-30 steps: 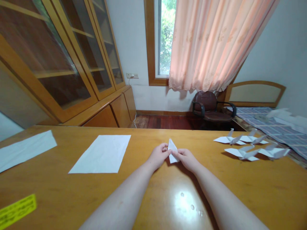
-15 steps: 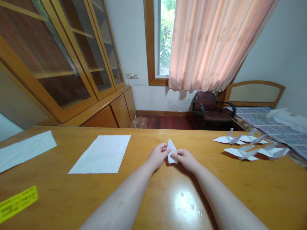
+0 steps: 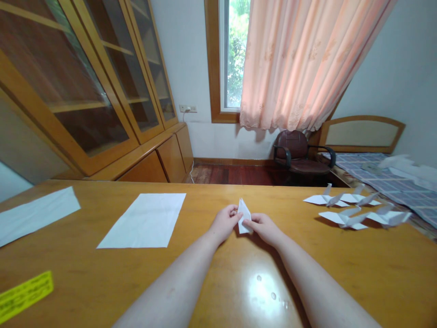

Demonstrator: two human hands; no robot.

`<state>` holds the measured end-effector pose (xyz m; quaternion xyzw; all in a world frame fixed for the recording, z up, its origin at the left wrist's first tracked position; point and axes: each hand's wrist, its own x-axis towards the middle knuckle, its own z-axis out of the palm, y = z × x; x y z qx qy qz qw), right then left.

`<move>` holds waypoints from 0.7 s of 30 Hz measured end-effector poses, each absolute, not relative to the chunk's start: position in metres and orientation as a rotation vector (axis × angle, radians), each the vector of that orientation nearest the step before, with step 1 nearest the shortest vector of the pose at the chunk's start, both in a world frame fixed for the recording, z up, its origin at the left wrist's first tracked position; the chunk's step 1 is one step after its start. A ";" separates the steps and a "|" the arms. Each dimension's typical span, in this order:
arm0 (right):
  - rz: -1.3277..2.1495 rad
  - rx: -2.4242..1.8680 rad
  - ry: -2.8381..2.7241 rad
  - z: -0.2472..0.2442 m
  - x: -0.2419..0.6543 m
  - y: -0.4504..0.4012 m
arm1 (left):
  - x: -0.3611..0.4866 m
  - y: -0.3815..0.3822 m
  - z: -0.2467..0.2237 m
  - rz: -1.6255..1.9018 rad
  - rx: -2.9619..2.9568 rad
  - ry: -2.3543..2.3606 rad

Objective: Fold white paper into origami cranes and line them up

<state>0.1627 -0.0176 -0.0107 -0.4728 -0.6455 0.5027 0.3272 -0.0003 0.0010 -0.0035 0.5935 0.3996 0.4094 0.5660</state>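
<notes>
Both forearms [image 3: 180,275] slant forward and inward, fingers [image 3: 232,208] bent, pinching.

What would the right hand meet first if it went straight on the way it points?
The folded paper, which the right hand already touches; just beyond, probably the left hand, though depth is unclear.

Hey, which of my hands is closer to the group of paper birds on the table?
Your right. The right hand is left of the paper birds, apart from them; the left hand is farther left, across the folded paper both hands hold.
</notes>
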 end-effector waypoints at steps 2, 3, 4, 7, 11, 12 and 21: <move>1.319 -1.236 -1.689 -0.011 0.163 -0.018 | 0.000 0.001 -0.003 0.960 1.401 0.942; 1.321 -1.232 -1.686 -0.011 0.163 -0.018 | -0.001 0.001 -0.002 0.958 1.402 0.942; 1.324 -1.229 -1.683 -0.011 0.163 -0.018 | -0.001 0.000 -0.002 0.958 1.402 0.941; 1.327 -1.231 -1.680 -0.010 0.163 -0.018 | -0.001 0.000 -0.002 0.954 1.396 0.938; 1.331 -1.245 -1.684 -0.010 0.163 -0.018 | -0.001 0.000 0.000 0.953 1.396 0.946; 1.332 -1.243 -1.684 -0.011 0.163 -0.018 | -0.001 0.000 0.000 0.953 1.397 0.949; 1.305 -1.267 -1.706 -0.011 0.163 -0.018 | -0.001 -0.001 0.001 0.973 1.403 0.953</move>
